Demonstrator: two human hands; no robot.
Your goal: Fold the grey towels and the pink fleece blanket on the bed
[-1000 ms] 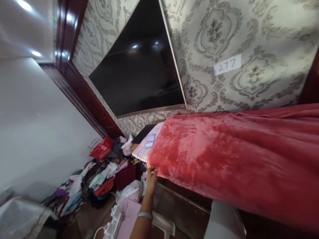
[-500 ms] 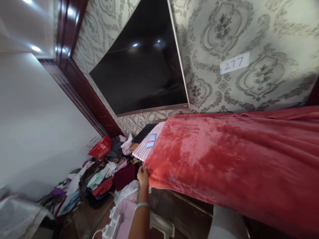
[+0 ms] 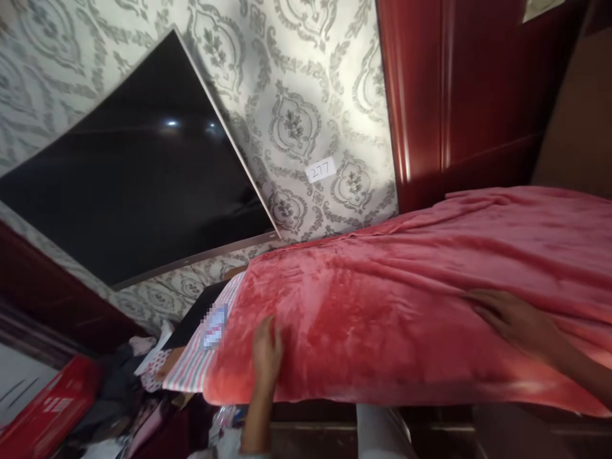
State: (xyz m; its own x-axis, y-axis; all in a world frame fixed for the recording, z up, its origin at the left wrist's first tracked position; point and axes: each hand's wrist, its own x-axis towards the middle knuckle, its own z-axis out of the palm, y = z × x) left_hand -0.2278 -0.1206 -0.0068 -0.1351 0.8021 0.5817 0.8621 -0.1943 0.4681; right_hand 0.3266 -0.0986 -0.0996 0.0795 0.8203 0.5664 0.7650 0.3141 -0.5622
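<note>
A red plush blanket (image 3: 344,319) lies spread over a long raised surface, its front edge hanging down. My left hand (image 3: 266,350) is at the blanket's left part, fingers stretched forward and a little apart, holding nothing. My right hand (image 3: 509,319) rests flat on the blanket farther right, fingers extended beside a long crease. A pink-and-grey striped cloth (image 3: 191,370) sticks out from under the blanket's left end. On that cloth lies a small blurred item (image 3: 214,328).
A black television (image 3: 143,172) hangs on the patterned wall near a paper marked 277 (image 3: 320,170). A dark red wood panel (image 3: 459,95) stands at right. Clothes (image 3: 157,427) and a red box-like item (image 3: 52,408) are piled lower left.
My view has swung right. My left hand has let go of the blanket's left front corner and moved onto its top. My right hand has come into view on the blanket.
</note>
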